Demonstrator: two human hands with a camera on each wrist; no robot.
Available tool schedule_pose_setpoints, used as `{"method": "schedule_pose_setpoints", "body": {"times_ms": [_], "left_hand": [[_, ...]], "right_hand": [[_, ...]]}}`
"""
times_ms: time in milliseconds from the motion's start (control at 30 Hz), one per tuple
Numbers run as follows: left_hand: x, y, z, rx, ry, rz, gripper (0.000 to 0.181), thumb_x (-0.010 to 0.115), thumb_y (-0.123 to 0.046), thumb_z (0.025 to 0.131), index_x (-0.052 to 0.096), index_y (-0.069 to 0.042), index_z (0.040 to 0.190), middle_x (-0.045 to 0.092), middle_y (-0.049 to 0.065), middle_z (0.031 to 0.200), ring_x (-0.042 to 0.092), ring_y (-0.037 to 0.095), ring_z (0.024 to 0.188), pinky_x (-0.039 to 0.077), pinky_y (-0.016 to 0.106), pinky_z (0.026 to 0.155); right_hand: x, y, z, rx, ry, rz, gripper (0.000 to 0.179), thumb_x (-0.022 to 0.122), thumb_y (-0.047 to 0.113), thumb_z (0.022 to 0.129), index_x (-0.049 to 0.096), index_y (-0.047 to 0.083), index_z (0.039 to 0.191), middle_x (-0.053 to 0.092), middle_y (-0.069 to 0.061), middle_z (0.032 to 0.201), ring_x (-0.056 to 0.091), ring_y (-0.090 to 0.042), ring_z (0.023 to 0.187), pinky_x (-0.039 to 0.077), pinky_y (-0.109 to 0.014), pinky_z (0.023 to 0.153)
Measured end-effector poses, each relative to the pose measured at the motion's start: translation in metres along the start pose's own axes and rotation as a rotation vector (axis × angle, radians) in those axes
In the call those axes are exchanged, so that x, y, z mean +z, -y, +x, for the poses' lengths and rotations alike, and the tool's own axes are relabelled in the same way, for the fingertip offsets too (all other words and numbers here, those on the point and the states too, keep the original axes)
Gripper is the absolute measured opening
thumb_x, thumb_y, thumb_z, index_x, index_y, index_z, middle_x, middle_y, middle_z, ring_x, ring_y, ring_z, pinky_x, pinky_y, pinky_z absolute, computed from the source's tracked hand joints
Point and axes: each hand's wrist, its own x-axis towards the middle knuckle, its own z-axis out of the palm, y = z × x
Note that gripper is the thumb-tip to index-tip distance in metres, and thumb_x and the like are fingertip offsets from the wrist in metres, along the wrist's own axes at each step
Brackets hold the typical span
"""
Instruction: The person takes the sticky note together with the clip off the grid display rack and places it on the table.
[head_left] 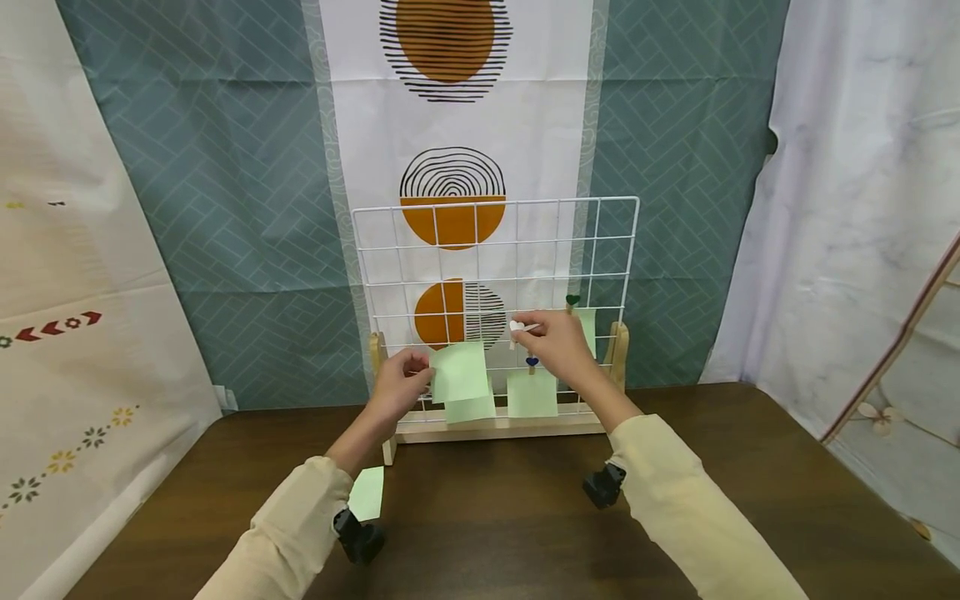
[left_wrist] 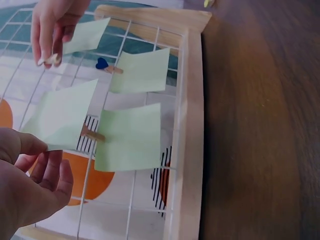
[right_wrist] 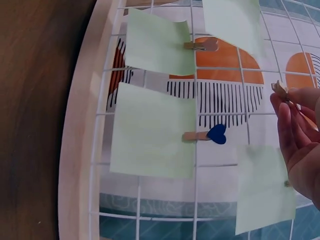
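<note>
My left hand (head_left: 398,385) pinches a pale green paper note (head_left: 459,369) by its edge, holding it up before the white wire grid. In the left wrist view the thumb and fingers of this left hand (left_wrist: 35,182) meet at a corner of the note (left_wrist: 65,117). To the right, my right hand (head_left: 557,340) pinches a small wooden clothespin (right_wrist: 281,91) with a white heart (head_left: 516,326), just off the grid. Another note (left_wrist: 131,140) hangs partly behind the held one, fixed by a clothespin (left_wrist: 93,134). Beside it, a note (head_left: 533,397) hangs from a blue-heart clothespin (head_left: 532,362).
The grid stands in a wooden base (head_left: 502,429) on a dark brown table (head_left: 480,517). At the grid's right hangs a note (head_left: 588,330) under a green-heart clothespin (head_left: 573,299). A loose green note (head_left: 367,493) lies on the table by my left forearm. Patterned cloth (head_left: 675,208) hangs behind.
</note>
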Motion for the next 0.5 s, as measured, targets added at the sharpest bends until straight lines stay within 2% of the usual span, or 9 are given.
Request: {"method": "schedule_pose_setpoints", "body": {"times_ms": [200,333,500], "left_hand": [[-0.007,0.009,-0.004,-0.028,0.022,0.003,0.010,0.056,0.002,0.092,0.057,0.008,0.099,0.058,0.015,0.090,0.058,0.023,0.080,0.055,0.036,0.073],[-0.010,0.015,-0.007,-0.048,0.050,-0.005,0.009,0.056,0.004,0.092,0.056,0.009,0.099,0.057,0.014,0.087,0.058,0.022,0.077,0.056,0.036,0.072],[-0.014,0.023,-0.012,-0.062,0.102,0.006,0.008,0.056,0.003,0.093,0.056,0.010,0.098,0.058,0.012,0.087,0.059,0.020,0.078,0.055,0.036,0.076]], "right_hand": [[-0.001,-0.010,-0.008,-0.021,-0.016,-0.052,0.028,0.066,0.013,0.091,0.069,0.001,0.116,0.071,-0.014,0.102,0.069,-0.027,0.090,0.055,-0.038,0.070],[-0.002,-0.018,-0.013,-0.035,-0.010,-0.079,0.027,0.068,0.012,0.090,0.070,0.000,0.114,0.072,-0.012,0.096,0.068,-0.025,0.086,0.052,-0.036,0.065],[-0.005,-0.029,-0.019,-0.020,0.015,-0.083,0.027,0.066,0.011,0.091,0.069,0.000,0.115,0.072,-0.012,0.093,0.068,-0.021,0.074,0.049,-0.031,0.057]]}}
